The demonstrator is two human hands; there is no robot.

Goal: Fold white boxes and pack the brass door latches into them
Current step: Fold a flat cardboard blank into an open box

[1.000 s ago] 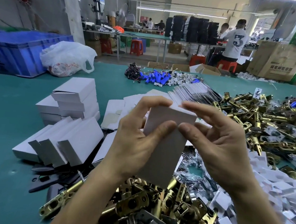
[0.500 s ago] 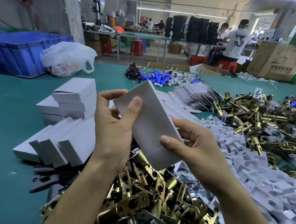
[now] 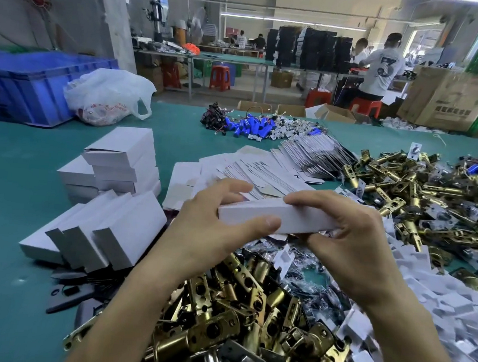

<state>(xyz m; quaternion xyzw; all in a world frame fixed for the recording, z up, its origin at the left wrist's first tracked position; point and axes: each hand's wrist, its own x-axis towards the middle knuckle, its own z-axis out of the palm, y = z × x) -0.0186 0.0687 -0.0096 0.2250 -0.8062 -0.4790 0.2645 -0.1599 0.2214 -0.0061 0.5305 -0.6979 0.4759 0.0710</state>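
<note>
The left hand and the right hand each curl tight round an end of one white box, held over the brass latches piled at six o'clock. The green table has folded boxes at nine o'clock and a blue crate at ten, and workers sit far off at one.

One white box is held between two hands, the left hand and the right hand; at 9 o'clock at least three folded boxes lean in a row, with a stack behind too jumbled to count; brass latches lie in two heaps, at 6 and 3 o'clock, beyond counting; one blue crate and one plastic bag sit at 10 o'clock; four red stools stand toward 12 and 1 o'clock.
</note>
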